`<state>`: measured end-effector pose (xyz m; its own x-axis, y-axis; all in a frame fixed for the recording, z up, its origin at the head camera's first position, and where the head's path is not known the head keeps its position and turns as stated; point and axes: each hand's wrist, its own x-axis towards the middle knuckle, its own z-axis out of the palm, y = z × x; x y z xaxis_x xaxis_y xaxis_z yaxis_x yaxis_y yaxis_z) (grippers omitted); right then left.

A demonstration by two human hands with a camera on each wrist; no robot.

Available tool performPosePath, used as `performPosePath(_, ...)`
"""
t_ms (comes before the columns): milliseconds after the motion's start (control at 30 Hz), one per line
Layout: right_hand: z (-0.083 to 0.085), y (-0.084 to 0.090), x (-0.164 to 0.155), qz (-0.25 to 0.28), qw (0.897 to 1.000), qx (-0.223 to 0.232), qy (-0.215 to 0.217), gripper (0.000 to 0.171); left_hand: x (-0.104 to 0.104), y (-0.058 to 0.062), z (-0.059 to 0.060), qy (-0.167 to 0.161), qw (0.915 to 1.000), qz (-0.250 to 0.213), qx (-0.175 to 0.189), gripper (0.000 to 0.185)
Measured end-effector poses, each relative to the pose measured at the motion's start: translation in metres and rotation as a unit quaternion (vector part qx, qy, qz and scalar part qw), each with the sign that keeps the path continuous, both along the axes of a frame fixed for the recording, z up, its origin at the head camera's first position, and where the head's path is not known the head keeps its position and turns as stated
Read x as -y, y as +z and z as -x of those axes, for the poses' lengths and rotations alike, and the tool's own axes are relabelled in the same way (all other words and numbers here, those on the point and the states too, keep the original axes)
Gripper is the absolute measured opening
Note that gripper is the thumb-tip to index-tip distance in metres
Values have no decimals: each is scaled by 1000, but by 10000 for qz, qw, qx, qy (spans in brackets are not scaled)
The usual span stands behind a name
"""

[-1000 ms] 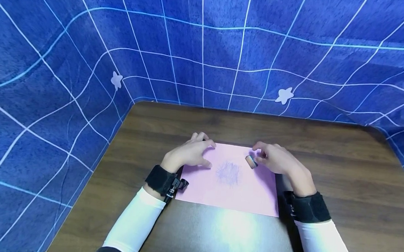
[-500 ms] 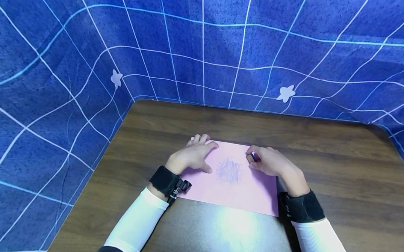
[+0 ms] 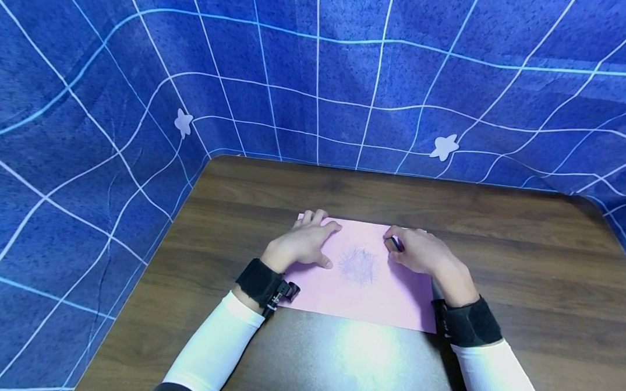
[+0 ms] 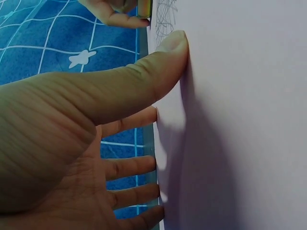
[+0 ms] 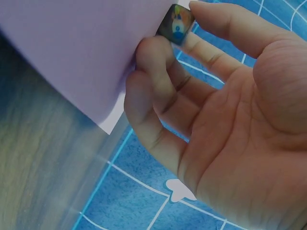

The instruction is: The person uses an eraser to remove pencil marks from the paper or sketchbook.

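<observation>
My right hand pinches a small block-shaped eraser between thumb and fingers over the far right part of a pink sheet of paper. In the right wrist view, one dark end of the eraser shows a colourful print, with the thumb and a finger at its sides. Bluish-grey scribble covers the middle of the paper, left of the eraser. My left hand rests on the paper's left side with fingers spread. In the left wrist view its thumb and fingertips touch the sheet.
The paper lies on a brown wood-grain table, with a bright glare near its front. Behind and to the left hangs a blue cloth with wavy white lines and star shapes. Black straps hold cameras on both wrists.
The right hand has moved slightly left and its fingers have closed round the eraser, which lay on the paper beside them. The left hand has shifted a little to the right.
</observation>
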<state>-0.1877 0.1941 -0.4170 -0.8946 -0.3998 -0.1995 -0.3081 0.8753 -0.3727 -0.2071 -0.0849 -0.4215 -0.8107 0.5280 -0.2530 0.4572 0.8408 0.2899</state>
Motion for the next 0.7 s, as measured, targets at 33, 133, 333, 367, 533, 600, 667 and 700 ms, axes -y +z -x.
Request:
performPosePath(33,0,0,1,-47,10000,-74,-9,38,0,0,0,-3,10000,-3,-2,87)
performPosePath(133,-1,0,3,-170,9996,-213,5,38,0,-1,0,-13,10000,1,-17,87)
performPosePath(333,-3,-3,12,-162,9988,-469,-45,29,0,-2,-1,11,10000,22,12,87)
performPosePath(367,-3,-4,15,-69,9986,-524,-56,28,0,-2,-1,8,10000,30,1,87)
performPosePath(533,-10,-7,35,498,9967,-623,131,28,-2,-1,-2,-32,9999,66,-70,87)
performPosePath(600,-12,-9,41,602,9961,-577,286,28,-2,0,-3,-33,9999,86,-72,87)
performPosePath(667,-14,-10,44,639,9953,-570,449,28,-3,0,-2,-32,9999,116,-91,87)
performPosePath(700,-14,-11,45,649,9948,-591,514,29,-3,0,-2,-28,9999,127,-103,86)
